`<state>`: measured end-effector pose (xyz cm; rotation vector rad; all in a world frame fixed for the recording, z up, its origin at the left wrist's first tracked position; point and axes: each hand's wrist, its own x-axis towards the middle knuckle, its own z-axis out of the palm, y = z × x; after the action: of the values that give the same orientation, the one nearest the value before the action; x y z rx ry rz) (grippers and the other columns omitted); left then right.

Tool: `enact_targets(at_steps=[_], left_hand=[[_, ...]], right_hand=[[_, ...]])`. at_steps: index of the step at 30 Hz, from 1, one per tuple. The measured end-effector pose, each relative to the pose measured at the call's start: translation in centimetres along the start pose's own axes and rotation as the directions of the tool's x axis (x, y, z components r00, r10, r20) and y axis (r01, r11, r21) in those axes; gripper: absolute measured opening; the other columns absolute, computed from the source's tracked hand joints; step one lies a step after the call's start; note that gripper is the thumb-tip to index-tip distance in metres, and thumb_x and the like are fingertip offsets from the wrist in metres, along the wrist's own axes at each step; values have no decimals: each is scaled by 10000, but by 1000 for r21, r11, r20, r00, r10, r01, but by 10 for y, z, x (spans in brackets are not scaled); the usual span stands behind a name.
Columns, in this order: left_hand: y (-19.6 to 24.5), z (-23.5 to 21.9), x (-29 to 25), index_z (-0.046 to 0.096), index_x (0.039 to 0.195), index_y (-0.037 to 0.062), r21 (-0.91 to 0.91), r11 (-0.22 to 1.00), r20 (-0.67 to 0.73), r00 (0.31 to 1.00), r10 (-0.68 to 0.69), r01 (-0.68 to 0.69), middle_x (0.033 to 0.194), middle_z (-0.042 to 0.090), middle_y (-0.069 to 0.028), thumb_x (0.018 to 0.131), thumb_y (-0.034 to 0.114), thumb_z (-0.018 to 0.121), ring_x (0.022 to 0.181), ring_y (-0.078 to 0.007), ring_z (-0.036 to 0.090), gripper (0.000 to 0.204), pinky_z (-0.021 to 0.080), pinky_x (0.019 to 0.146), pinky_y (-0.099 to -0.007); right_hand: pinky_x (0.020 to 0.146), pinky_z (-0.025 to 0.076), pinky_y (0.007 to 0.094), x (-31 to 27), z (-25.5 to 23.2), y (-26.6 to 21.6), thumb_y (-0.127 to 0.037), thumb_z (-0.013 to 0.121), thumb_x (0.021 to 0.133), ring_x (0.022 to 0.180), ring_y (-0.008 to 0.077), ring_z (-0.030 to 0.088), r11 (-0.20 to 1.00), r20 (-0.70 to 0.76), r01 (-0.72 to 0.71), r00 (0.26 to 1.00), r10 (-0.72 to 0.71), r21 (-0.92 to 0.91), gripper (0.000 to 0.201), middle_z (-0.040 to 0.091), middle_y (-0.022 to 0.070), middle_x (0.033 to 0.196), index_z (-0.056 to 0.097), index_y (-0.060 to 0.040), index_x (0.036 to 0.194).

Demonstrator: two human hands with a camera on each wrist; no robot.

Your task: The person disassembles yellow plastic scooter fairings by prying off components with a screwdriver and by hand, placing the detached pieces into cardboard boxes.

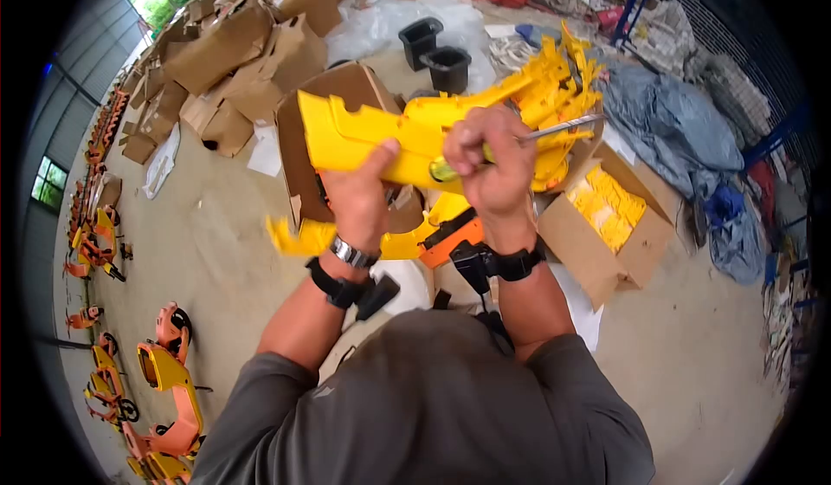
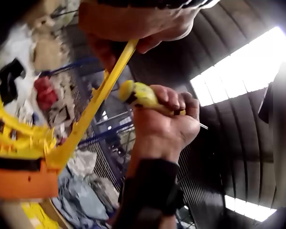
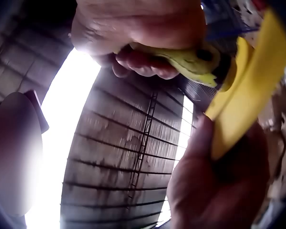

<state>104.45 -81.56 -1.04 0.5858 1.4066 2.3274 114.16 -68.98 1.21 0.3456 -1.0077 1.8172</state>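
Observation:
A long yellow plastic panel point(image 1: 346, 134) is pinched between the thumb and fingers of my left hand point(image 1: 359, 195) at its near edge. My right hand point(image 1: 495, 160) grips a screwdriver by its yellow-green handle point(image 2: 145, 94), the metal shaft point(image 1: 567, 127) pointing right. In the right wrist view the handle's end point(image 3: 212, 67) lies close beside the panel point(image 3: 250, 95); whether they touch I cannot tell. More yellow parts point(image 1: 554, 78) lie beyond my right hand.
An open carton point(image 1: 290, 173) stands beneath the panel, with an orange part point(image 1: 452, 242) nearby. Right of it is a carton point(image 1: 645, 260) holding yellow pieces. Black bins point(image 1: 448, 71) and cardboard boxes point(image 1: 221, 48) lie ahead; scooters point(image 1: 183, 390) stand at left.

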Motion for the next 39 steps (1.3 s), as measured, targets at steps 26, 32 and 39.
enact_targets(at_steps=[26, 32, 39], left_hand=[[-21, -74, -18, 562, 1237, 4, -198, 954, 146, 969, -200, 227, 1150, 665, -85, 778, 109, 816, 1031, -220, 645, 535, 502, 949, -359], [-32, -102, -27, 539, 1203, 43, -167, 946, 225, 945, -236, 276, 1046, 669, -97, 786, 163, 809, 937, -292, 664, 512, 544, 859, -452], [-21, -81, -36, 565, 1187, 24, 4, 950, 295, 907, -299, 312, 1031, 673, -111, 737, 156, 849, 946, -272, 661, 548, 538, 852, -416]], right_hand=[[805, 538, 370, -93, -28, 21, -236, 813, 741, 855, 297, 698, 487, 48, -406, 728, 684, -774, 496, 709, 147, 921, 651, -59, 1175], [763, 532, 333, -93, -25, 17, -190, 793, 773, 806, 202, 683, 548, 32, -543, 691, 722, -636, 406, 698, 116, 870, 667, -18, 1119], [748, 530, 323, -105, -17, 5, -168, 757, 814, 794, 186, 690, 573, -62, -594, 723, 688, -565, 297, 705, 126, 873, 669, 17, 1030]])
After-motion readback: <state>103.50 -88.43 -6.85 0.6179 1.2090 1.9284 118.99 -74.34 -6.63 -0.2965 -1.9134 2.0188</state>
